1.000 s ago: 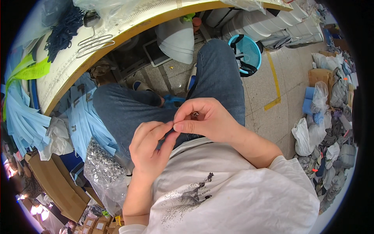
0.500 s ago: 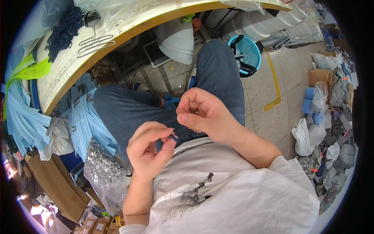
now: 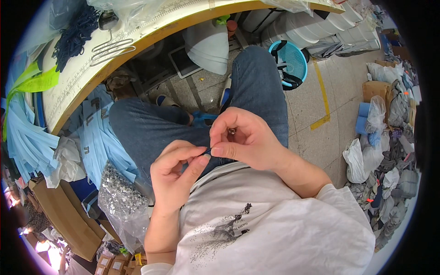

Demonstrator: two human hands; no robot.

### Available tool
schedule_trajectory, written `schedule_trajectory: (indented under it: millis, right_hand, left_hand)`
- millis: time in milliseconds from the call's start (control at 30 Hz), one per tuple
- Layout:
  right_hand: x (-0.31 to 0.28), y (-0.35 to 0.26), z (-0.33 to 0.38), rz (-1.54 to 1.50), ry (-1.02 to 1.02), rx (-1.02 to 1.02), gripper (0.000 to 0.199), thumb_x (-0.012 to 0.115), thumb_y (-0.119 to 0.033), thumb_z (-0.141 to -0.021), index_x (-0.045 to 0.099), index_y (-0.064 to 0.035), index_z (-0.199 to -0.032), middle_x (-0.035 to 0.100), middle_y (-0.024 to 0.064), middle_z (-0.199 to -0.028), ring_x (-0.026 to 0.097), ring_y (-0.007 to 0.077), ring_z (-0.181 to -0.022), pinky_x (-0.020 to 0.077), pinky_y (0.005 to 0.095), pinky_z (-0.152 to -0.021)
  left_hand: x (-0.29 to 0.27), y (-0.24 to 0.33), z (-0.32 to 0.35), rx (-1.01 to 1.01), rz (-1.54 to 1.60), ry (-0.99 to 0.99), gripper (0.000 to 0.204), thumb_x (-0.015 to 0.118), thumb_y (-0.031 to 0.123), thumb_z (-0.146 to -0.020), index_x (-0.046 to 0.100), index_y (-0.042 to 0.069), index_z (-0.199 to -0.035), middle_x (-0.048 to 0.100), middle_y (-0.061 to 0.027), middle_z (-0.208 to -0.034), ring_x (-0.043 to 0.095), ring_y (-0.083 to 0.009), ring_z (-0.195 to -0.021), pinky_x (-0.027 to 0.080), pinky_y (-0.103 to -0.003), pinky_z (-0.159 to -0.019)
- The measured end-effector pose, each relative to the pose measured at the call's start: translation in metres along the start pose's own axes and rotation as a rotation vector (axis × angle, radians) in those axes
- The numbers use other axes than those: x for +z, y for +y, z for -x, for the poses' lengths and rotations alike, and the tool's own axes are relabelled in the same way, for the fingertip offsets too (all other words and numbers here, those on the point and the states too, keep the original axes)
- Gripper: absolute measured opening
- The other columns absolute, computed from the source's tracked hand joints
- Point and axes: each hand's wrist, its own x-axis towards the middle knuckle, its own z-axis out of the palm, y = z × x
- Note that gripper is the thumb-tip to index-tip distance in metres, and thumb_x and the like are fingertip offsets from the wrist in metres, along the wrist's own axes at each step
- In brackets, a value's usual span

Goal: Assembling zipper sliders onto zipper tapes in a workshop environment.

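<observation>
Across the seated worker's front runs a long, curving pale surface (image 3: 68, 87) with a wooden edge; ruler-like graduations are printed along it. To the right, a broad heap of grey fabric (image 3: 389, 197) lines the side of the floor. The worker's denim trousers (image 3: 261, 91) fill the centre, the thighs lying directly beyond the hands, and the white shirt (image 3: 293, 224) carries a dark speckled print with a small line of lettering. At lower left stands a brown cardboard box (image 3: 73, 224). Light blue strips (image 3: 30, 142) hang at the surface's left end; a clear bag (image 3: 117, 188) of small silvery pieces sits near the left thigh. A turquoise basket (image 3: 304, 68) stands on the floor beside the right knee. On the surface, a bundle of navy cords (image 3: 75, 39) lies near a bent wire rack (image 3: 112, 49).

The left hand (image 3: 176, 172) pinches with thumb and forefinger, its palm loosely hollow. The right hand (image 3: 247, 144) pinches likewise, its other fingers curled around small metallic bits (image 3: 232, 131). Smallest of all, a short dark blue piece (image 3: 208, 151), slender and cord-like, is held between both pinches above the lap, mostly covered by fingertips.
</observation>
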Motion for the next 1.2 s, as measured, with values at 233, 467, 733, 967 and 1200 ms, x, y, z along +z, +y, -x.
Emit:
schedule_trajectory:
  millis: [233, 467, 733, 967, 1200]
  right_hand:
    - [-0.002, 0.004, 0.001, 0.142, 0.007, -0.095, 0.025, 0.071, 0.001, -0.083, 0.057, -0.0045, -0.103, 0.057, 0.0037, -0.095, 0.053, 0.0066, -0.076, 0.0432, 0.0203, -0.063]
    - [-0.004, 0.014, -0.009, 0.796, 0.067, -0.668, 0.027, 0.075, -0.004, -0.078, 0.061, -0.0050, -0.101, 0.061, 0.0083, -0.089, 0.056, 0.0146, -0.068, 0.0441, 0.0236, -0.057]
    - [0.014, 0.001, 0.001, 0.345, 0.099, -0.126, 0.018, 0.071, -0.008, -0.085, 0.062, -0.0052, -0.100, 0.058, 0.0021, -0.082, 0.047, 0.0064, -0.060, 0.0368, 0.0200, -0.053]
    - [0.001, 0.005, -0.005, 0.344, -0.059, -0.080, 0.008, 0.067, -0.007, -0.089, 0.063, -0.0041, -0.095, 0.056, 0.0002, -0.086, 0.045, 0.0035, -0.066, 0.0349, 0.0185, -0.057]
    - [0.001, 0.004, -0.006, -0.149, 0.040, 0.080, 0.005, 0.065, -0.003, -0.089, 0.060, -0.0042, -0.091, 0.057, 0.0008, -0.088, 0.047, 0.0042, -0.070, 0.0376, 0.0197, -0.059]
  left_hand:
    - [-0.001, -0.004, 0.006, -0.106, 0.180, 0.025, 0.019, 0.065, -0.009, -0.085, 0.066, -0.003, -0.104, 0.064, -0.0083, -0.096, 0.060, -0.0090, -0.079, 0.047, -0.018, -0.068]
    - [0.005, 0.002, 0.003, -0.207, 0.307, 0.029, 0.021, 0.063, -0.004, -0.088, 0.063, -0.004, -0.109, 0.069, -0.0109, -0.093, 0.066, -0.0123, -0.081, 0.053, -0.021, -0.068]
    - [0.006, -0.005, 0.005, -0.122, 0.274, 0.128, 0.022, 0.066, -0.005, -0.085, 0.064, -0.004, -0.107, 0.068, -0.0099, -0.091, 0.063, -0.0104, -0.074, 0.052, -0.021, -0.065]
    - [0.007, -0.002, 0.005, -0.040, 0.021, 0.193, 0.025, 0.069, -0.010, -0.080, 0.065, -0.005, -0.104, 0.067, -0.0109, -0.098, 0.064, -0.0122, -0.082, 0.052, -0.022, -0.073]
    - [0.005, -0.005, -0.001, 0.060, -0.218, 0.136, 0.017, 0.068, -0.010, -0.080, 0.067, -0.007, -0.097, 0.069, -0.0093, -0.094, 0.064, -0.0119, -0.079, 0.051, -0.021, -0.074]
